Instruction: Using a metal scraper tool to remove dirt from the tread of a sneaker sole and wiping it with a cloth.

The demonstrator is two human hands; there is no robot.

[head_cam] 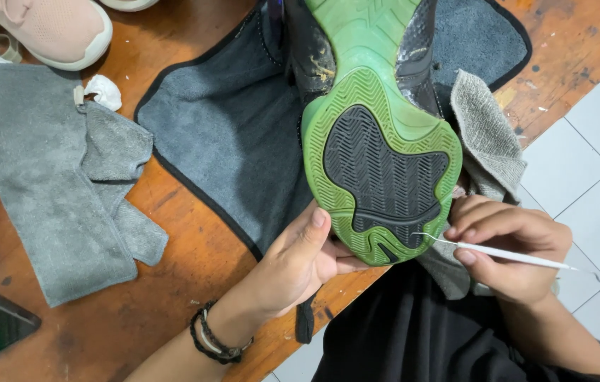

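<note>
The shoe is turned sole up, and its toe end is steadied by the left hand, whose thumb is pressed against the green rim of the sole while the other fingers are hidden under the shoe, so a closed hold on the toe is judged. A thin white pick is pinched between the thumb and fingers of the right hand, and its fine hooked tip is laid in a groove of the black tread, just beside the left thumb. For this step to be done well, it is judged that the tip should be drawn along the grooves and not across them, with light pressure, and that it should be kept pointing away from the steadying thumb, because a slip is easily made on rubber. Under the gripped shoe a dark grey mat is spread on a worn wooden table, and a light grey cloth is lying just past the pick hand. Well apart from the left hand, a folded grey towel and a pink shoe are seen. Beyond the right hand, a white tiled floor is visible.
</note>
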